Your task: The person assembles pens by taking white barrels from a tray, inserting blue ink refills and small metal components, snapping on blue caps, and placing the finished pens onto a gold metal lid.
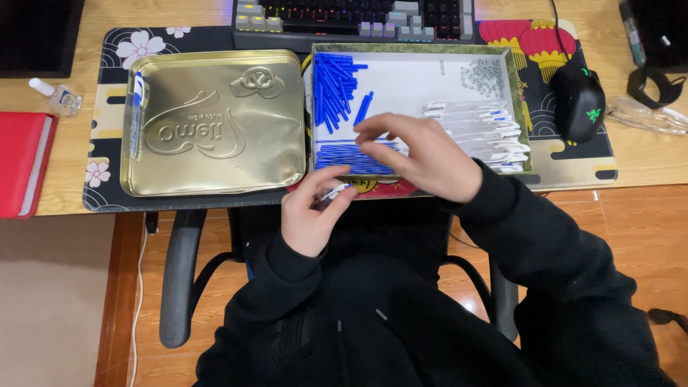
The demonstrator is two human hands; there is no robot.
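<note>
A: At the desk's front edge, a white pen barrel with a blue tip (335,191) is held in the left hand (309,215). Thumb and forefinger are pinched on it, the other fingers curled beneath, so the open end is kept turned toward the tray.

B: Right hand (423,159) noted over the shallow box (416,49). Its fingers (378,129) are drawn together, tips down, at the row of thin blue refills (351,156); whether one is actually gripped cannot be told.

A: Parts are kept sorted inside the box: blue caps (335,82) piled at the far left, white barrels (487,132) stacked at the right, small springs (486,74) in the far corner. Each kind is thus reached without searching.

B: Gold tin lid (215,122) is laid flat just beside the box, one finished pen (136,111) resting along its left rim, apart from the loose parts.

A: Keyboard (358,18) and mouse (577,100) are left behind and beside the box.
</note>
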